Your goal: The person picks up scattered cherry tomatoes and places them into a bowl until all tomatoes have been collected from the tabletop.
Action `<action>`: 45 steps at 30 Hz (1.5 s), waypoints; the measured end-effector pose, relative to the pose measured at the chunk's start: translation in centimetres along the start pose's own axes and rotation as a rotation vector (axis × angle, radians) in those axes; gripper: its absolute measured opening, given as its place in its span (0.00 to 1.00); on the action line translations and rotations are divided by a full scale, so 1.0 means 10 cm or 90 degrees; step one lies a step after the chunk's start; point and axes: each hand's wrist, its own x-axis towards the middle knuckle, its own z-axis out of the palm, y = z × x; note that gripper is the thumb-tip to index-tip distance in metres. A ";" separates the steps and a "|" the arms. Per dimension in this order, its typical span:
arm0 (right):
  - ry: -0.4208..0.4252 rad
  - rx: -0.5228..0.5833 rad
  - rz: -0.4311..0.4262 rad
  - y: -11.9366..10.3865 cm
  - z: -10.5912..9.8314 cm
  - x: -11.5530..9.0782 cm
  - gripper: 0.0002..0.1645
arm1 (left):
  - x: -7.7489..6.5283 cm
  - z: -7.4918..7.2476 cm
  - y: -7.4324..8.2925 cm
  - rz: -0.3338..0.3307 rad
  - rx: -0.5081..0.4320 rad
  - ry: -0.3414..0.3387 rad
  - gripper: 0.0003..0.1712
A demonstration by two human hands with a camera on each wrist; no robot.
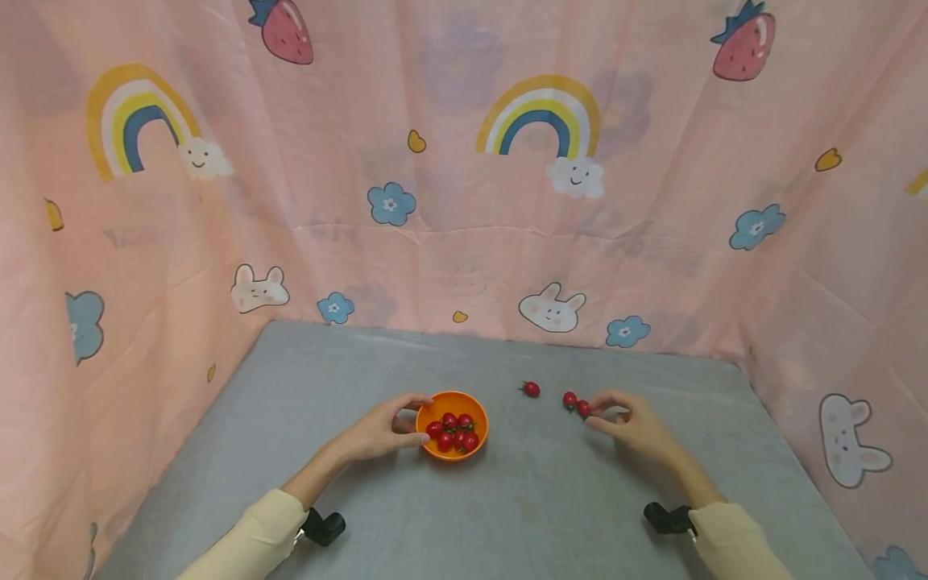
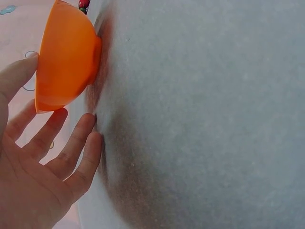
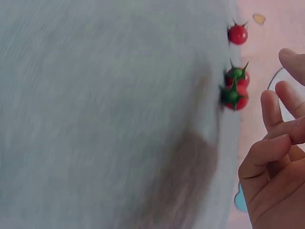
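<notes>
My left hand [image 1: 380, 428] holds the left side of a small orange bowl [image 1: 478, 412], thumb on the near rim and a finger at the far rim. In the left wrist view the thumb touches the rim of the bowl [image 2: 69, 62], while the other fingers spread loosely beside and below it. Several red cherry tomatoes [image 1: 445, 441] lie in the bowl. My right hand [image 1: 638, 423] hovers beside a pair of cherry tomatoes [image 1: 569, 399] on the table. In the right wrist view its thumb and fingers are apart, with nothing between them, a little away from the green-stemmed pair [image 3: 235, 98].
A single cherry tomato [image 1: 532, 390] lies between the bowl and the pair. The grey table [image 1: 522, 507] ends at a pink printed curtain [image 1: 464, 274] at the back and sides. Each wrist carries a small black camera [image 1: 324, 528].
</notes>
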 end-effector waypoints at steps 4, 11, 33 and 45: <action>0.021 -0.041 0.012 0.04 -0.04 -0.03 0.19 | -0.01 0.00 0.00 -0.003 0.003 0.000 0.32; 0.036 -0.090 0.032 0.08 -0.04 -0.04 0.28 | -0.01 0.00 -0.01 -0.005 0.018 0.001 0.31; 0.023 -0.114 0.048 0.14 0.10 0.26 0.27 | 0.00 0.00 -0.01 -0.014 0.004 0.000 0.31; 0.022 -0.101 0.013 0.17 0.09 0.28 0.17 | 0.00 0.00 -0.01 -0.012 0.001 0.001 0.31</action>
